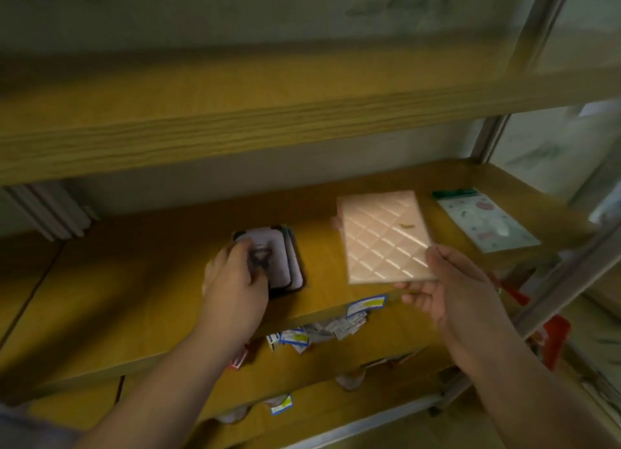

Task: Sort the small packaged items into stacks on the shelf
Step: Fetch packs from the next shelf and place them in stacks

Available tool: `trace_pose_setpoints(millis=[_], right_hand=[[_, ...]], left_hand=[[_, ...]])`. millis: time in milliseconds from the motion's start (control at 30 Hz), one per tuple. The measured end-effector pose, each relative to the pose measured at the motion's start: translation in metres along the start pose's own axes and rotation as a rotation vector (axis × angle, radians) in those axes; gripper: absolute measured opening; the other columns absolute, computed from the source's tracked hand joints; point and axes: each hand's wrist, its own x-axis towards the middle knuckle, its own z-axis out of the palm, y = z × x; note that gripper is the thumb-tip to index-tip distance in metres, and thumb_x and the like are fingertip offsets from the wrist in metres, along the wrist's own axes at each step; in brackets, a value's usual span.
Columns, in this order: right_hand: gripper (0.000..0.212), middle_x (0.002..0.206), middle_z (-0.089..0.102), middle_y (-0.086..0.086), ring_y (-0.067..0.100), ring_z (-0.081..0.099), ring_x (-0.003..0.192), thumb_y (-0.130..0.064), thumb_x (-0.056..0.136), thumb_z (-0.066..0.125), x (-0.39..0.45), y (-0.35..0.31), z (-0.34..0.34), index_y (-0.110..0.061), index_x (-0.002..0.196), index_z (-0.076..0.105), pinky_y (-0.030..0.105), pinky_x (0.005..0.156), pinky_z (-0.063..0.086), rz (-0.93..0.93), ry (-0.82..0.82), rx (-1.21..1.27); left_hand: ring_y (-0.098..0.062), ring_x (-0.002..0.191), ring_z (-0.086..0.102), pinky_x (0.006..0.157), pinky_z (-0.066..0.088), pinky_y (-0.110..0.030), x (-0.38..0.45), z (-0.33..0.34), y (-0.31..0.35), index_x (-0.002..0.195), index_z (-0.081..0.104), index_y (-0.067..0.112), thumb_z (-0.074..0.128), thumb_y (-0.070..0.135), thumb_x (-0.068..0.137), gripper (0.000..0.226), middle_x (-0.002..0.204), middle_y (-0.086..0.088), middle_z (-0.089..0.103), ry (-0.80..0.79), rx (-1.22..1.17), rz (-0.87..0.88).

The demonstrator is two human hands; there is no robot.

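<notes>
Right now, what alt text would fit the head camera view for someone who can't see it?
A person's right hand holds a pink quilted packet above a wooden shelf, while the left hand grips a stack of dark-edged packets. A green-topped packet lies at far right.

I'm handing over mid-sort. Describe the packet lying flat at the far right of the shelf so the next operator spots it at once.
Start at the middle wooden shelf and follow it right, past the pink quilted packet in the right hand. Near the metal upright lies a flat clear packet that no hand touches. Its green header strip and pale cartoon print set it apart from the dark-edged stack under the left hand.
</notes>
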Motion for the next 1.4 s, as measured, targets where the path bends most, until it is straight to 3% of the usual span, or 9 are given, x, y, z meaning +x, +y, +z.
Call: trace_pose_setpoints(millis=[300, 433, 567, 733, 800, 933, 1067, 1267, 1400], right_hand=[[0.029, 0.093, 0.076, 0.004, 0.020, 0.075, 0.078, -0.034, 0.100, 0.052, 0.091, -0.029, -0.066, -0.021, 0.125, 0.058, 0.031, 0.056, 0.054, -0.018, -0.093, -0.453], [0.033, 0.081, 0.077, -0.007, 0.016, 0.075, 0.074, -0.031, 0.101, 0.051, 0.106, -0.034, -0.071, -0.019, 0.132, 0.052, 0.030, 0.056, 0.055, -0.039, -0.216, -0.539], [0.021, 0.073, 0.074, -0.004, 0.008, 0.068, 0.058, -0.039, 0.098, 0.054, 0.110, -0.037, -0.076, -0.030, 0.116, 0.058, 0.022, 0.046, 0.051, -0.153, -0.256, -0.810], [0.021, 0.073, 0.066, -0.013, 0.002, 0.062, 0.062, -0.059, 0.091, 0.049, 0.107, -0.045, -0.077, -0.039, 0.087, 0.053, 0.033, 0.057, 0.057, -0.392, -0.265, -1.193], [0.023, 0.072, 0.063, -0.014, 0.001, 0.059, 0.062, -0.065, 0.089, 0.046, 0.106, -0.049, -0.078, -0.042, 0.091, 0.049, 0.028, 0.053, 0.054, -0.458, -0.256, -1.301], [0.037, 0.079, 0.052, -0.019, -0.002, 0.050, 0.066, -0.062, 0.090, 0.045, 0.104, -0.057, -0.083, -0.035, 0.113, 0.056, 0.019, 0.050, 0.037, -0.612, -0.233, -1.341], [0.040, 0.106, 0.056, -0.020, 0.001, 0.054, 0.090, -0.056, 0.090, 0.049, 0.096, -0.062, -0.086, -0.036, 0.125, 0.053, 0.023, 0.070, 0.050, -0.709, -0.283, -1.310], [0.040, 0.125, 0.055, -0.017, -0.003, 0.044, 0.100, -0.048, 0.090, 0.053, 0.084, -0.061, -0.071, -0.033, 0.126, 0.053, 0.011, 0.079, 0.033, -0.859, -0.387, -1.241], [0.035, 0.124, 0.059, -0.012, 0.006, 0.054, 0.107, -0.039, 0.090, 0.058, 0.080, -0.056, -0.049, -0.027, 0.122, 0.058, 0.017, 0.087, 0.039, -0.922, -0.456, -1.173]], left_hand=[[-0.029, 0.114, 0.048, 0.086, 0.038, -0.038, -0.015, 0.039, 0.055, 0.125, 0.061, 0.009, 0.062, 0.006, 0.089, 0.036, 0.115, 0.001, 0.053, 0.117, 0.064, 0.067], [-0.031, 0.127, 0.043, 0.103, 0.036, -0.042, -0.019, 0.059, 0.073, 0.129, 0.060, 0.010, 0.062, 0.008, 0.091, 0.038, 0.132, -0.009, 0.056, 0.152, 0.116, 0.053], [-0.024, 0.133, 0.033, 0.106, 0.030, -0.038, -0.023, 0.070, 0.094, 0.133, 0.056, 0.016, 0.058, 0.016, 0.095, 0.038, 0.140, -0.004, 0.049, 0.158, 0.149, 0.061], [-0.019, 0.135, 0.029, 0.107, 0.028, -0.033, -0.024, 0.078, 0.114, 0.135, 0.054, 0.017, 0.053, 0.018, 0.098, 0.037, 0.144, -0.002, 0.045, 0.139, 0.181, 0.069], [-0.017, 0.135, 0.026, 0.108, 0.026, -0.032, -0.026, 0.081, 0.118, 0.135, 0.055, 0.018, 0.052, 0.019, 0.099, 0.037, 0.145, -0.001, 0.045, 0.147, 0.182, 0.070], [-0.016, 0.137, 0.026, 0.109, 0.026, -0.032, -0.029, 0.083, 0.125, 0.137, 0.053, 0.020, 0.051, 0.021, 0.099, 0.038, 0.145, 0.000, 0.045, 0.144, 0.184, 0.074], [-0.018, 0.139, 0.028, 0.112, 0.028, -0.035, -0.033, 0.082, 0.129, 0.138, 0.053, 0.018, 0.053, 0.021, 0.098, 0.040, 0.145, -0.001, 0.047, 0.148, 0.194, 0.076], [-0.021, 0.141, 0.033, 0.113, 0.032, -0.039, -0.038, 0.071, 0.130, 0.136, 0.054, 0.015, 0.057, 0.018, 0.096, 0.041, 0.143, -0.002, 0.051, 0.159, 0.261, 0.105], [-0.025, 0.138, 0.039, 0.111, 0.035, -0.041, -0.045, 0.054, 0.125, 0.134, 0.058, 0.011, 0.064, 0.015, 0.092, 0.042, 0.140, -0.005, 0.055, 0.189, 0.317, 0.083]])
